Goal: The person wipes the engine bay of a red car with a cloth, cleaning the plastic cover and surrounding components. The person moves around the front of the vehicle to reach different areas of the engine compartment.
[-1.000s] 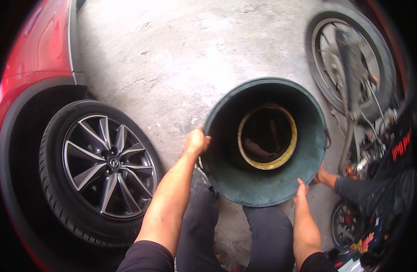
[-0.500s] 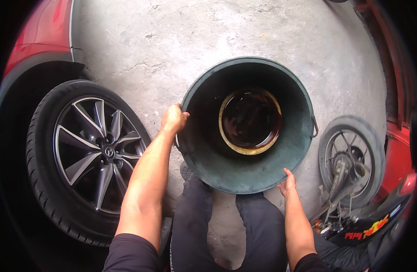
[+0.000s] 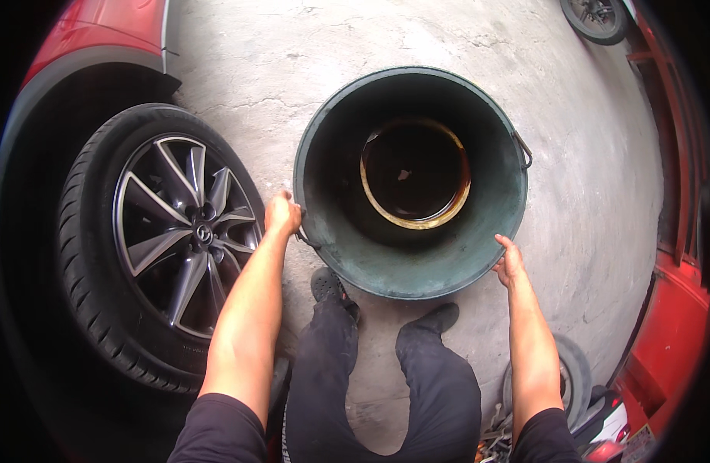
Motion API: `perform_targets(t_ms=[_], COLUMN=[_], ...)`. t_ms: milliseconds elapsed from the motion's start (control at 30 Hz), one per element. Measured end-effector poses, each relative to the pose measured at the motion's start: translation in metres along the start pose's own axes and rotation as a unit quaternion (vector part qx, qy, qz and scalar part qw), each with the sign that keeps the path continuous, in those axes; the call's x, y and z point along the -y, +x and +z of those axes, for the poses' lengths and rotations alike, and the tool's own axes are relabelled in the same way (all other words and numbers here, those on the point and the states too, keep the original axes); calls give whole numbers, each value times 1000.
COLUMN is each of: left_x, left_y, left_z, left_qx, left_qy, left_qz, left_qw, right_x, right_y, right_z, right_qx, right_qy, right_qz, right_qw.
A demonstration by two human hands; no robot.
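A large dark green metal tub [image 3: 416, 266] is held in front of me above the concrete floor, its mouth facing up. Dark liquid with a yellowish ring [image 3: 413, 174] lies at its bottom. My left hand [image 3: 282, 214] grips the rim at the tub's left side, by a small metal handle. My right hand [image 3: 509, 261] presses against the lower right of the rim, fingers along the outside wall. A second metal handle [image 3: 522, 150] sticks out on the tub's right side. My legs in dark trousers and black shoes [image 3: 330, 285] stand just below the tub.
A red car's wheel with a silver alloy rim [image 3: 173, 231] stands close on my left. A motorcycle wheel [image 3: 575, 382] lies at the lower right, another wheel [image 3: 598, 17] at the top right. A red metal frame [image 3: 679, 231] runs along the right side.
The view has shifted; the tub now sits more to the right and higher, with both hands still on its rim. The motorcycle wheel at the right has slid lower and toward the edge.
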State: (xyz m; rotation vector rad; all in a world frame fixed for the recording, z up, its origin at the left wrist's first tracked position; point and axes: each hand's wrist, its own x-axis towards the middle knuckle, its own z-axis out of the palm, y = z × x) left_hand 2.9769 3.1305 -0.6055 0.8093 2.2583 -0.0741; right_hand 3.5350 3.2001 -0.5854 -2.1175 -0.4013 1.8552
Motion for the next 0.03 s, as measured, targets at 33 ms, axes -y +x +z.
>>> perform_targets(t_ms=[33], left_x=[16], left_y=[-10], left_z=[9], left_qx=[-19], left_qy=[-21], left_qz=[-16], left_qw=[999], right_x=[10], right_y=[4], right_z=[-2], right_qx=[28], right_qy=[7], right_qz=[1], right_qw=[1000])
